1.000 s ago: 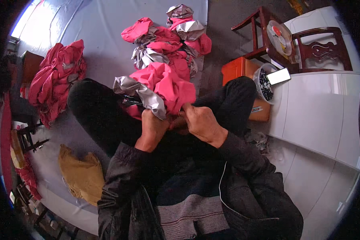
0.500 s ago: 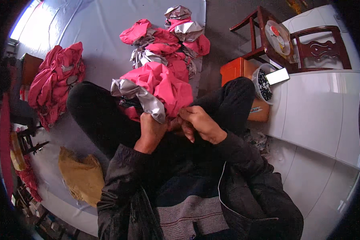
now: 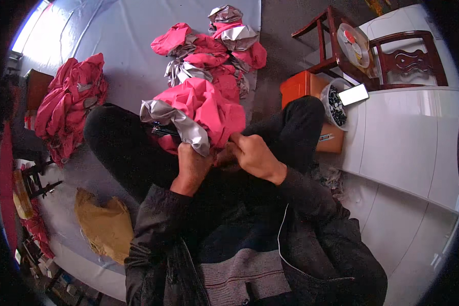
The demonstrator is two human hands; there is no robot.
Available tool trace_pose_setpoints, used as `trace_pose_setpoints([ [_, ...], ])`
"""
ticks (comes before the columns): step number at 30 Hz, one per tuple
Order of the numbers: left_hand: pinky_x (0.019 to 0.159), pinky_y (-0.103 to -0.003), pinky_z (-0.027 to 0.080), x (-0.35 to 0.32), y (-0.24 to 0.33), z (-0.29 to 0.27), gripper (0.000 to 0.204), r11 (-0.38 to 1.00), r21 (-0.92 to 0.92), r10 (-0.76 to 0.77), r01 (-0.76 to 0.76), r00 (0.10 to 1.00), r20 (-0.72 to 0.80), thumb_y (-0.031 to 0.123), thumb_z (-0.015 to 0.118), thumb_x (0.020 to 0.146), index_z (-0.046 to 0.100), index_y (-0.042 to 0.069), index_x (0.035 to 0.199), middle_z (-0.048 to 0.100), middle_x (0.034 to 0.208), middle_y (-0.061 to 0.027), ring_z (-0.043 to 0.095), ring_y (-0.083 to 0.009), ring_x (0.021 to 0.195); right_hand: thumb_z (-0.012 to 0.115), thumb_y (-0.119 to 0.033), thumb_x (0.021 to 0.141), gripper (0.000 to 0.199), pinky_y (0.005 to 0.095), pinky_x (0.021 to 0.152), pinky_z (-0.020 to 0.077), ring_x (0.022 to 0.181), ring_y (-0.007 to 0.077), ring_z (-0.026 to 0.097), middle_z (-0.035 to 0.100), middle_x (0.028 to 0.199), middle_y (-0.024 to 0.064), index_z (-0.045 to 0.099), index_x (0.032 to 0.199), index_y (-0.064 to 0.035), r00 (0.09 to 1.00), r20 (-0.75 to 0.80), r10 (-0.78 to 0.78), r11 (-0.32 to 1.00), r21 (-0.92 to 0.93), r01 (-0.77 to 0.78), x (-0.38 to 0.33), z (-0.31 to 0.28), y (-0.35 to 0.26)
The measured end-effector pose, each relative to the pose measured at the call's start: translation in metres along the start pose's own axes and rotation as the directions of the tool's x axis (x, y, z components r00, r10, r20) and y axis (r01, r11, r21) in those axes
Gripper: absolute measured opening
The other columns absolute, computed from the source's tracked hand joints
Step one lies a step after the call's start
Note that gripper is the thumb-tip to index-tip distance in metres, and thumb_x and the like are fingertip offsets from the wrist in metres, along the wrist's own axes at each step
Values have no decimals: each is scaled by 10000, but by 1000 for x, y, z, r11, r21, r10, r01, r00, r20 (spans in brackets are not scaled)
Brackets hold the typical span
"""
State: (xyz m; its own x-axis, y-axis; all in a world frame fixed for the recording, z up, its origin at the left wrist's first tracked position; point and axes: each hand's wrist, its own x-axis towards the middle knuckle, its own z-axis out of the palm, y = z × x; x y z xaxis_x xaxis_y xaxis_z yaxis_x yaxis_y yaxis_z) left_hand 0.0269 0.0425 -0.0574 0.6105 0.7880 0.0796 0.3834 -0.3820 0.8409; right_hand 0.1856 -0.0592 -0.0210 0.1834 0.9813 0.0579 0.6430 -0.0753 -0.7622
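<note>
A crumpled pink cloth with a silver underside (image 3: 204,109) is bunched over my lap. My left hand (image 3: 192,167) is closed on its near edge, just below a folded silver strip. Close by on the right, my right hand (image 3: 259,159) has its fingers curled in against the cloth's lower edge, and it looks pinched on the fabric there. My fingertips are partly hidden, so anything small between them cannot be made out. Thin dark rod-like parts (image 3: 164,130) show under the silver fold at the cloth's left side.
More pink-and-silver cloths (image 3: 209,56) are heaped ahead, and a pink pile (image 3: 71,104) lies at left. Tan sacking (image 3: 104,224) is by my left knee. At right are an orange box (image 3: 296,86), a tub of small dark pieces (image 3: 335,109), a phone (image 3: 353,95) and a wooden chair (image 3: 336,66).
My right hand's lower fingers, extended downward before, have curled in toward the cloth. The left hand and the cloth have barely moved.
</note>
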Motion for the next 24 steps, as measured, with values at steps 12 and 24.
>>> trace_pose_setpoints([
  [12,553,-430,481,2,0,2,167,987,110,123,-115,990,-65,40,733,698,579,17,760,593,657,-147,607,-352,595,552,-216,997,224,380,461,443,541,245,611,577,603,98,596,906,-17,848,285,447,650,548,-527,-1,-3,3],
  [24,906,-346,515,8,11,21,453,794,-592,-133,138,990,52,4,676,780,586,19,1224,641,1149,-94,621,-207,1043,705,-283,878,372,454,648,531,847,372,660,625,925,152,517,1110,-61,932,-362,37,996,-59,-62,7,25,-14],
])
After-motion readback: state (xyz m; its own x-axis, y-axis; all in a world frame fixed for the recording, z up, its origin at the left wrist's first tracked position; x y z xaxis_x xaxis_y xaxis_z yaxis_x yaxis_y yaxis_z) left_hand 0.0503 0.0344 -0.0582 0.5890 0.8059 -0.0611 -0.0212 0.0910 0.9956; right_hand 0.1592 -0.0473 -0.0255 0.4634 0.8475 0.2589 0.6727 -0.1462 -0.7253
